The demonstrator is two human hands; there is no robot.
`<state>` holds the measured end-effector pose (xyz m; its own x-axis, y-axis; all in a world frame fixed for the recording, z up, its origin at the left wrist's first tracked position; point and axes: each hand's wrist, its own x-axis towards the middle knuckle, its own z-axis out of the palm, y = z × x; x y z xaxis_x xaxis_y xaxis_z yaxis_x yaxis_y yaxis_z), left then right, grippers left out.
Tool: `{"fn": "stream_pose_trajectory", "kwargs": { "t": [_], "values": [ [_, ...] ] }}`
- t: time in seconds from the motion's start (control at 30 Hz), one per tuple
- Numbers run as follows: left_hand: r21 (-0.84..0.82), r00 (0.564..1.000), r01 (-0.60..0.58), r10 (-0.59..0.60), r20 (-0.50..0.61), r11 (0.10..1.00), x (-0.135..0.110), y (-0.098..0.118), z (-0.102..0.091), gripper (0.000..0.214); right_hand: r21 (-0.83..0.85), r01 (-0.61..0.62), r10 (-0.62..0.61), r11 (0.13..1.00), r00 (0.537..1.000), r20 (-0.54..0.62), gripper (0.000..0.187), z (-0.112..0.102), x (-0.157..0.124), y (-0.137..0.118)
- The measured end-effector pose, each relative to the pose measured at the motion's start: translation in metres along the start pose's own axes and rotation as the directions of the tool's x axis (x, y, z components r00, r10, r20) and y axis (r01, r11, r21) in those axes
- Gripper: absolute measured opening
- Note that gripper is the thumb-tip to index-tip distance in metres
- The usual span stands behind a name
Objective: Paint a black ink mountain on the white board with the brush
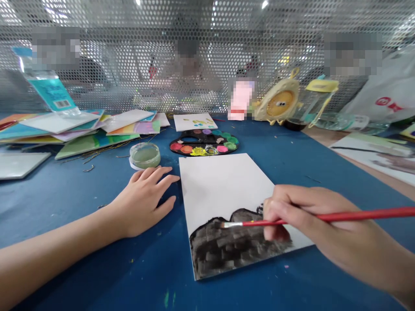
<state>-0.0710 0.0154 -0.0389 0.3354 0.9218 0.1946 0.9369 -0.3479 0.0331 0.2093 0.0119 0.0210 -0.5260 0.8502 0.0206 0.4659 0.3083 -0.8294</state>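
Note:
A white painting board [223, 181] lies on the blue table, its near part covered with a black painted shape that has a wavy upper outline. My right hand [301, 211] grips a red-handled paintbrush [353, 215], whose bristles touch the black paint near its upper edge. The side of that hand rests on the board. My left hand [145, 198] lies flat with fingers spread, its fingertips at the board's left edge. Just beyond those fingers stands a small round tub [145, 156] of murky water. A paint palette [204, 143] with several colours sits past the board's far edge.
Painted boards [94, 125] are piled at the back left, with a clear bottle [53, 88] on them. A perforated metal screen [129, 56] closes off the back. At the back right are a yellow plush-like object [277, 103], a yellow-lidded cup [319, 101] and a white bag [385, 90].

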Motion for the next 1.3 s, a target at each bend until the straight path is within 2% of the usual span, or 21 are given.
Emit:
{"fn": "stream_pose_trajectory", "kwargs": {
  "t": [0.17, 0.37, 0.47, 0.6, 0.77, 0.87, 1.03, 1.2, 1.3],
  "values": [
    [-0.017, 1.000, -0.002, 0.001, -0.020, 1.000, 0.000, 0.000, 0.000, 0.039, -0.011, 0.014, -0.014, 1.000, 1.000, -0.006, 0.037, 0.000, -0.001, 0.001],
    [0.001, 1.000, 0.007, -0.007, 0.027, 1.000, 0.002, 0.000, 0.000, 0.040, -0.041, 0.062, -0.061, 0.997, 0.998, 0.011, 0.040, -0.004, -0.001, 0.004],
    [0.007, 0.999, 0.007, -0.007, 0.033, 1.000, 0.002, 0.000, 0.000, 0.041, -0.105, 0.084, -0.080, 0.991, 0.996, 0.049, 0.039, -0.007, -0.002, 0.004],
    [0.014, 1.000, 0.002, -0.002, 0.019, 1.000, 0.000, 0.000, 0.001, 0.042, -0.140, 0.132, -0.130, 0.981, 0.991, 0.019, 0.040, -0.008, -0.005, 0.006],
    [0.017, 1.000, -0.002, 0.001, 0.026, 1.000, 0.001, -0.001, 0.001, 0.042, -0.264, 0.181, -0.159, 0.947, 0.982, 0.101, 0.040, -0.007, -0.009, 0.004],
    [0.020, 0.999, 0.001, -0.001, 0.033, 1.000, 0.002, -0.001, 0.001, 0.042, -0.265, 0.201, -0.187, 0.943, 0.979, 0.077, 0.043, -0.008, -0.011, 0.003],
    [0.017, 0.999, -0.007, 0.006, 0.039, 1.000, 0.002, -0.001, 0.002, 0.043, -0.261, 0.324, -0.290, 0.910, 0.944, 0.158, 0.035, -0.008, -0.014, 0.003],
    [0.018, 0.999, -0.009, 0.008, 0.034, 1.000, 0.002, -0.002, 0.003, 0.043, -0.192, 0.371, -0.354, 0.909, 0.928, 0.115, 0.032, -0.006, -0.015, 0.004],
    [0.016, 0.999, -0.011, 0.010, 0.035, 1.000, 0.002, -0.002, 0.003, 0.043, -0.243, 0.423, -0.377, 0.873, 0.901, 0.213, 0.027, -0.005, -0.015, 0.003]
  ]
}}
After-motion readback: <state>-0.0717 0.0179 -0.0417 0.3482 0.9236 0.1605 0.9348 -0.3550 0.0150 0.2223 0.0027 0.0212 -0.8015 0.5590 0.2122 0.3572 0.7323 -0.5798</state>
